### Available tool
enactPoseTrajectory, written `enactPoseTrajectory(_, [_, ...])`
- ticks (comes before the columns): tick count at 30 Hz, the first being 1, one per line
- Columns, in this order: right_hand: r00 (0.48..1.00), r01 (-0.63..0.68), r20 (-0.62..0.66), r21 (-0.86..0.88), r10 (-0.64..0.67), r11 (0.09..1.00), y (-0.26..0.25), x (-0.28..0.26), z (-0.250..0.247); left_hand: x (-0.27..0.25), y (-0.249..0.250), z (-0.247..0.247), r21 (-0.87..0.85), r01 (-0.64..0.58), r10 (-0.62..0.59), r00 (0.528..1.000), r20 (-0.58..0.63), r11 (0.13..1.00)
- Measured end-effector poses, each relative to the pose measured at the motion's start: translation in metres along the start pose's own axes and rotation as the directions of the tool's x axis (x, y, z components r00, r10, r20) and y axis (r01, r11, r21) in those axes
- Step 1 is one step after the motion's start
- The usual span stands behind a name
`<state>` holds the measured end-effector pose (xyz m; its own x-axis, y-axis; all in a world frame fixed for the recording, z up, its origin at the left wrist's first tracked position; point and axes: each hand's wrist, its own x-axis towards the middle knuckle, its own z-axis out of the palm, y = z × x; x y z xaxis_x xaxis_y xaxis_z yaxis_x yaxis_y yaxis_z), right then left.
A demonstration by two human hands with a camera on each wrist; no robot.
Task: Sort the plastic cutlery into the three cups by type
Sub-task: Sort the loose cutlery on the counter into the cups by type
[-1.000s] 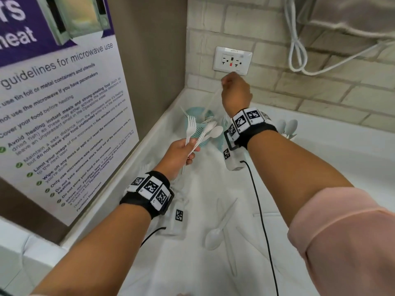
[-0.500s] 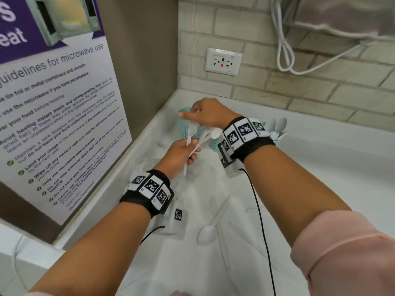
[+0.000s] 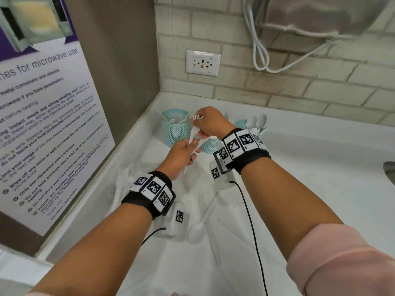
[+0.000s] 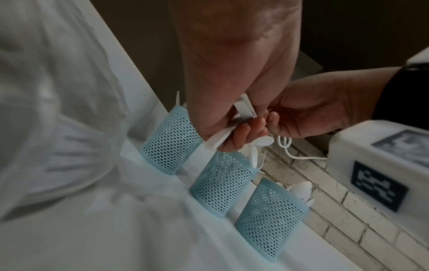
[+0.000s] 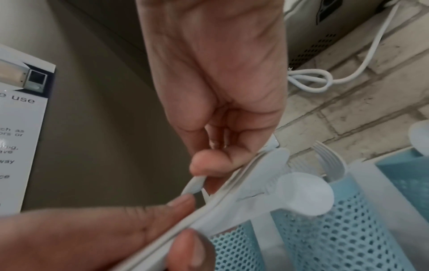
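- Head view: my left hand [image 3: 180, 154] grips a small bunch of white cutlery [image 3: 193, 137] by the handles, fingers curled round them, held above the white surface [image 3: 299, 167].
- My right hand [image 3: 210, 122] is just beyond and above my left hand, pinching a fork [image 3: 197, 118] from that bunch; its tines stick out past my fingers.
- Three blue mesh cups stand beyond my hands near the wall: the left cup [image 3: 175, 129] holds white pieces, the middle cup [image 3: 210, 145] is mostly hidden under my right hand, and the right cup [image 3: 242, 123] holds spoons.
- Nearer to me than my left hand, a loose spoon [image 3: 197, 229] lies on the surface, with some forks [image 3: 124, 180] to the left of my left wrist.
- Left wrist view: my left hand [image 4: 232, 91] clamps the flat handles [image 4: 243, 108]; my right hand [image 4: 308, 113] meets it from the right, fingertips touching the bunch. The three cups [image 4: 223, 187] stand in a row under my hands.
- Right wrist view: my right hand [image 5: 216, 100] pinches one handle between thumb and fingers, while my left hand [image 5: 104, 234] holds the rest, a spoon bowl [image 5: 304, 194] among them, just over a cup of forks [image 5: 329, 161].
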<state>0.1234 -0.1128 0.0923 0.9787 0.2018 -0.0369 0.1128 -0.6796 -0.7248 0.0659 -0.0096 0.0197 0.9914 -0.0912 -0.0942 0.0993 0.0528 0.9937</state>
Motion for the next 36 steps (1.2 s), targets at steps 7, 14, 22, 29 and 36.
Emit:
enactPoseTrajectory(7, [0.999, -0.04, -0.003, 0.1, 0.04, 0.994, 0.01, -0.001, -0.007, -0.001, 0.002, 0.007, 0.035, 0.003, -0.004, 0.999, 0.036, 0.999])
enactPoseTrajectory(14, [0.831, 0.026, -0.522, 0.382, 0.192, 0.924, 0.02, 0.019, -0.052, -0.001, 0.001, -0.001, 0.06, 0.02, -0.022, 0.999, 0.031, 0.998])
enactPoseTrajectory(22, [0.721, 0.054, -0.691, 0.136, 0.056, 0.989, 0.058, 0.028, -0.052, 0.0, -0.003, -0.014, -0.041, 0.051, -0.049, 0.998, 0.03, 0.998])
enactPoseTrajectory(29, [0.92, -0.079, -0.39, -0.297, -0.046, 0.951, 0.083, 0.022, -0.013, -0.002, -0.004, -0.022, -0.133, 0.045, -0.043, 0.999, 0.018, 0.99])
enactPoseTrajectory(36, [0.838, 0.079, -0.508, -0.249, -0.2, 0.965, 0.065, 0.016, -0.021, -0.004, -0.001, -0.015, -0.121, 0.004, -0.004, 1.0, 0.005, 0.993])
